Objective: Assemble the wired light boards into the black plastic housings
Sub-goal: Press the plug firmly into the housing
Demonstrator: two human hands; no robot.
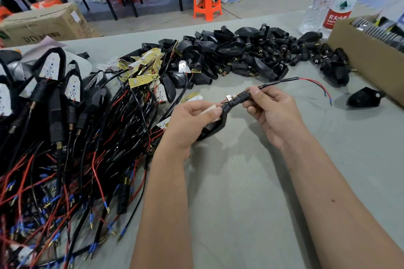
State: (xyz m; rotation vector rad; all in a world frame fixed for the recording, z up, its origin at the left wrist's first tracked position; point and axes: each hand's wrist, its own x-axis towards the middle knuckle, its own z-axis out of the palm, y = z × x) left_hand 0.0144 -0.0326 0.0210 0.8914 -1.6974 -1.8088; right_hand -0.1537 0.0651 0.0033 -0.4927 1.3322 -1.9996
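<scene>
Above the desk (pixel 251 181), your left hand (pixel 192 120) gripped the black housing (pixel 215 125) and light board (pixel 208 111) while your right hand (pixel 269 111) pinched the sleeve (pixel 237 99) on its wire (pixel 284 82); I judged steady, straight feeding best.

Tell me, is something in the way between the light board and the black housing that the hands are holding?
Nothing visible blocks it. The left hand holds the black housing with the light board at its opening. The right hand pinches the black stem, where the wire comes out. How far the board sits inside is hidden by fingers.
</scene>
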